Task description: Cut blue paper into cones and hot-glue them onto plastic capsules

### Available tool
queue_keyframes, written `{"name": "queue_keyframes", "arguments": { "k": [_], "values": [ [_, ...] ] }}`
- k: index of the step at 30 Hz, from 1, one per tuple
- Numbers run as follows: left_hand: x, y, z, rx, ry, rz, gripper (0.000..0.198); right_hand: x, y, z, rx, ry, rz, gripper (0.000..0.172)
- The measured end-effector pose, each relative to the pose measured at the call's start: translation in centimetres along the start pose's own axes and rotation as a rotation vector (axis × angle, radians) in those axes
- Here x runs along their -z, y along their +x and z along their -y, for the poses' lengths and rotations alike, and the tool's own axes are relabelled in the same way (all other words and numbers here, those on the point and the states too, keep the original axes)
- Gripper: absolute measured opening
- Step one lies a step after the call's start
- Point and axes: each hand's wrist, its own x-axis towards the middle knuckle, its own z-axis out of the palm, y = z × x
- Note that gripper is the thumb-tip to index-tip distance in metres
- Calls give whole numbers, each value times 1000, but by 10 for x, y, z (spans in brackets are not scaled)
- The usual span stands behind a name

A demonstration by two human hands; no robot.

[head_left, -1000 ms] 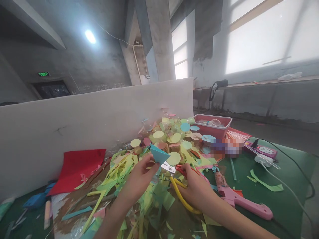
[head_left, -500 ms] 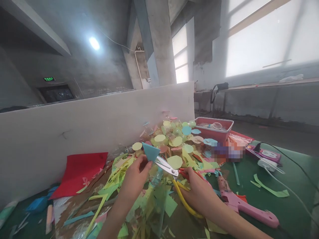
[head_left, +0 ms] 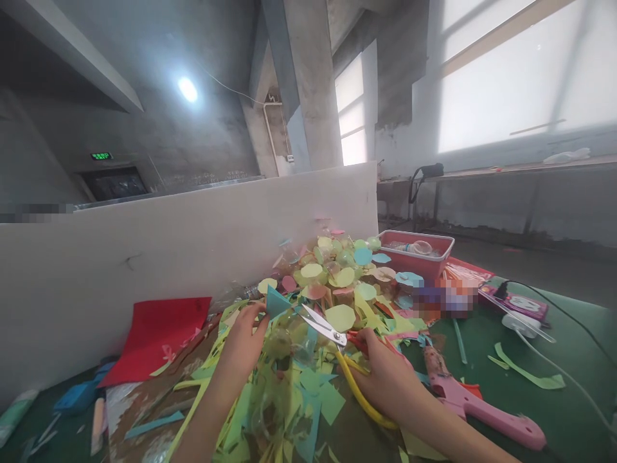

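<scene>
My left hand (head_left: 244, 341) pinches a small blue paper piece (head_left: 276, 301) above a heap of coloured paper scraps (head_left: 284, 392). A clear plastic bottle (head_left: 289, 344) lies in the heap just right of that hand. My right hand (head_left: 385, 376) grips the yellow and red handles of a pair of scissors (head_left: 332, 341). Their silver blades stand apart and point up-left toward the blue piece, a short gap away from it.
Paper-capped bottles (head_left: 344, 273) pile up behind the scissors, by a pink tray (head_left: 417, 249). A pink glue gun (head_left: 475, 405) lies on the green table at right, near cables (head_left: 540, 334). Red paper (head_left: 159, 328) lies left, before a white board (head_left: 144, 257).
My left hand carried the blue paper piece left and lower, away from the scissors. The scissor blades, which were on the paper, opened and now point at empty air.
</scene>
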Motion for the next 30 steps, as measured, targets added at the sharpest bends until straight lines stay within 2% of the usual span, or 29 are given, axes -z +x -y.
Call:
{"name": "queue_keyframes", "arguments": {
  "k": [5,11,16,22,30],
  "values": [
    [0,-3,-8,-9,26,-20,21,1,0,0,19,66,37,33],
    [1,-5,-14,60,-31,-7,28,6,-3,6,-6,127,112,32],
    [-16,-13,-21,112,-377,82,36,5,-4,9,55,291,161,27],
    [-35,-28,-36,167,-522,120,32,4,-3,6,149,562,244,31],
    [-31,-26,-32,177,-540,35,33,1,-1,5,118,629,276,39]
  ]
}}
